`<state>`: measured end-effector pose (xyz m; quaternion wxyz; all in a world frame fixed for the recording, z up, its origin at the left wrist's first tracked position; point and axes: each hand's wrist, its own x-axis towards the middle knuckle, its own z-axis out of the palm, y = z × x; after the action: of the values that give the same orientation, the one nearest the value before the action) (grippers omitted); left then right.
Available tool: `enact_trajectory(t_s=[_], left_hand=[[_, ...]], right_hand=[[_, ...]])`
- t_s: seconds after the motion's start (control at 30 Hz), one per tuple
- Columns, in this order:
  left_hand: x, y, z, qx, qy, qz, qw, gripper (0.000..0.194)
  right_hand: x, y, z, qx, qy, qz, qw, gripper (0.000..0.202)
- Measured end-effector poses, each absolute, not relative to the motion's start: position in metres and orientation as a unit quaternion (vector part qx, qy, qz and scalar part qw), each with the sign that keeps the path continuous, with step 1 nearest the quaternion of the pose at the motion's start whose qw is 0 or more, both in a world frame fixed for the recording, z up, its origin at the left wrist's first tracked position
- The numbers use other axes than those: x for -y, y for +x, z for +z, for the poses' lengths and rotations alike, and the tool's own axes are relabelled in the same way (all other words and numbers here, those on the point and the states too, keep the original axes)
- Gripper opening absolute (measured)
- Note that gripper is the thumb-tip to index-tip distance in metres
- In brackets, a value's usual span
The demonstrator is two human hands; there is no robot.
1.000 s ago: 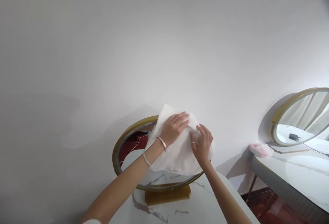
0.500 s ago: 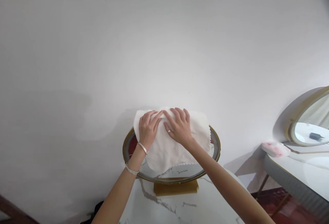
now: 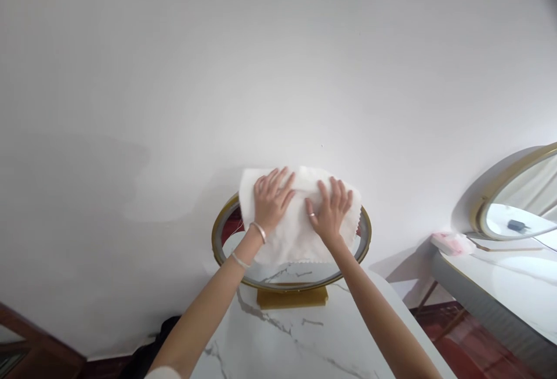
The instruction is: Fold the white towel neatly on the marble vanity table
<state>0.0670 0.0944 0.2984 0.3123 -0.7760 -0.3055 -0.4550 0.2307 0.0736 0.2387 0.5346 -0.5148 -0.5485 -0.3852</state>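
A white cloth (image 3: 298, 237) with a scalloped edge drapes over the top of an oval mirror (image 3: 278, 277) in a gold frame. My left hand (image 3: 270, 200) lies on the cloth's left half, fingers spread over the mirror's upper rim. On the right half rests my right hand (image 3: 331, 209), also with its fingers apart and the thumb out to the left. Neither hand is closed round the cloth. The cloth hides the upper part of the glass. Below, the mirror stands on a gold base (image 3: 292, 298).
The base stands on a white marble-patterned table (image 3: 278, 338) against a pale wall (image 3: 278, 65). To the right, a second table (image 3: 509, 274) bears a pink-and-white packet (image 3: 453, 244) and another gold-framed mirror (image 3: 483, 208). A dark brown wooden piece (image 3: 39, 344) sits low at the left.
My hands have moved apart, the left staying on the left half and the right shifting rightward. The cloth has slid up and slightly right. The camera view has tilted a little.
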Motion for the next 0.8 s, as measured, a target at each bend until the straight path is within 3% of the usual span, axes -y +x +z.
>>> enact_trajectory(t_s=[0.17,0.3,0.57,0.8], left_hand=[[-0.098,0.130,0.300,0.172,-0.842,-0.371,0.353,0.037],[-0.099,0.145,0.298,0.151,-0.838,-0.405,0.333,0.033],[-0.101,0.057,0.297,0.313,-0.746,-0.522,0.271,0.032],[-0.096,-0.015,0.194,0.407,-0.743,-0.458,0.271,0.044]], right_hand=[[-0.060,0.261,0.198,0.445,-0.589,-0.302,0.603,0.059],[-0.052,0.264,0.191,0.436,-0.594,-0.295,0.608,0.057],[-0.076,0.224,0.227,0.618,-0.507,-0.369,0.474,0.054],[-0.081,0.198,0.200,0.826,-0.343,-0.318,0.315,0.054]])
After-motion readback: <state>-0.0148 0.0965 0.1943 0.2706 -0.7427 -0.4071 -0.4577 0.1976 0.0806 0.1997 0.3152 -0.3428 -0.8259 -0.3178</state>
